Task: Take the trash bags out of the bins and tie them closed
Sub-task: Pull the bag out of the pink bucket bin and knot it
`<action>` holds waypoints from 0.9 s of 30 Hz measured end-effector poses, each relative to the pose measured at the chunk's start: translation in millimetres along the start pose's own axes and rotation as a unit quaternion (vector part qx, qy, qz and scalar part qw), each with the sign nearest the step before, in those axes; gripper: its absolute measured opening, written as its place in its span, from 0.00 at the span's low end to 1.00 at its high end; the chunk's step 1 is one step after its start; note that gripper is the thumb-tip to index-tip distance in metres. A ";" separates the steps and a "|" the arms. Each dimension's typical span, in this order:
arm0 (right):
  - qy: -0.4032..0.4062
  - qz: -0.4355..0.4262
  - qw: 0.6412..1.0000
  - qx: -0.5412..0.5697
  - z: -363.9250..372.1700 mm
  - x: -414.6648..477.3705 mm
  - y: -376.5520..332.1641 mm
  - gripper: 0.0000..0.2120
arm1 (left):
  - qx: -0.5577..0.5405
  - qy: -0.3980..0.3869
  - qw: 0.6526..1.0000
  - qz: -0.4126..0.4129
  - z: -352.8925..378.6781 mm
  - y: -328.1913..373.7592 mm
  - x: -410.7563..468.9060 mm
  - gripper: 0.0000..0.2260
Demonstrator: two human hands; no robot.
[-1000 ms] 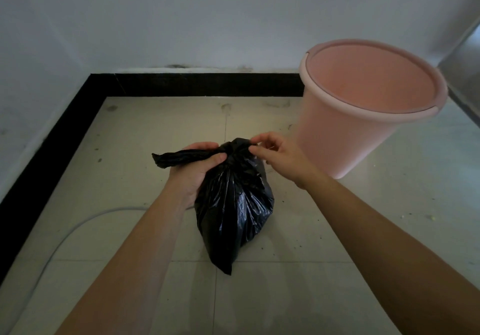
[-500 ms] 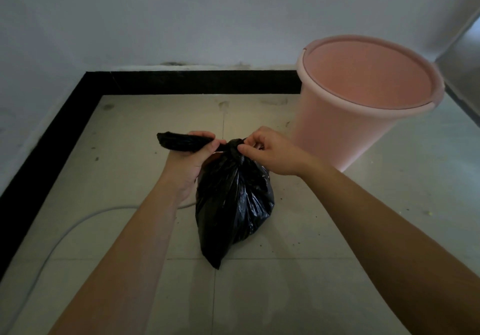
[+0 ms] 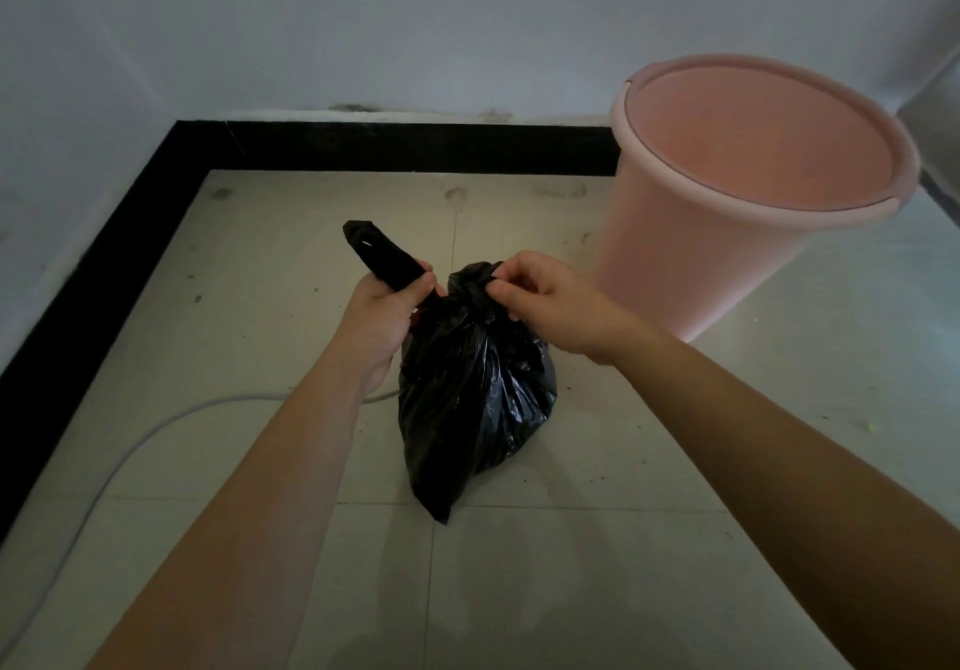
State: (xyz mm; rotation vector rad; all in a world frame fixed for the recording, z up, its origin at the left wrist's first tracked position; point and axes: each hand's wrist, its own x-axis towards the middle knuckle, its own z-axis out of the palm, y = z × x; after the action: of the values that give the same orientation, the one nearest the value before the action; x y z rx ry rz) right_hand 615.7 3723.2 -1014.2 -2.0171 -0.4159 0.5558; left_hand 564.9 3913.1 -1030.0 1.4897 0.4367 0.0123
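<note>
A filled black trash bag point(image 3: 470, 399) hangs just above the tiled floor in the middle of the head view, its pointed bottom near a tile joint. My left hand point(image 3: 382, 316) is closed around one twisted handle strip of the bag, and the strip's end sticks up and to the left past my fist. My right hand point(image 3: 545, 303) pinches the bunched neck of the bag at its top right. The pink bin point(image 3: 727, 233) stands to the right, without a bag inside.
White walls with a black skirting point(image 3: 124, 233) close off the corner at the left and back. A white cable point(image 3: 135, 441) curves over the floor tiles at the left, running under my left forearm. Small crumbs dot the tiles.
The handle strip in my left hand has swung from pointing left to pointing up and away. My right hand has stayed at the bag's neck, shifting its pinch a little.
</note>
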 end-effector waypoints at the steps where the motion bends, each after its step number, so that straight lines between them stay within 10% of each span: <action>1: 0.001 0.010 1.000 0.023 0.1 0.5 0.3 0.05 | -0.003 -0.004 1.000 0.003 2.2 0.2 -0.5 0.04; 18: 0.066 -0.281 0.839 -0.461 -24.8 10.7 0.0 0.14 | 0.038 0.029 0.999 0.016 8.5 4.3 9.3 0.06; 27: 0.070 -0.046 0.956 -0.282 -20.5 4.8 67.7 0.17 | 0.024 0.031 0.997 -0.067 -0.2 -43.3 3.6 0.13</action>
State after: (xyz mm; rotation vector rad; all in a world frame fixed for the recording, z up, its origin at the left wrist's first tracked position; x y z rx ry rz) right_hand 635.1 3678.6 -1065.9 -2.5476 -0.6299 0.2432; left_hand 557.0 3910.2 -1072.6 1.5072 0.5893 -0.0587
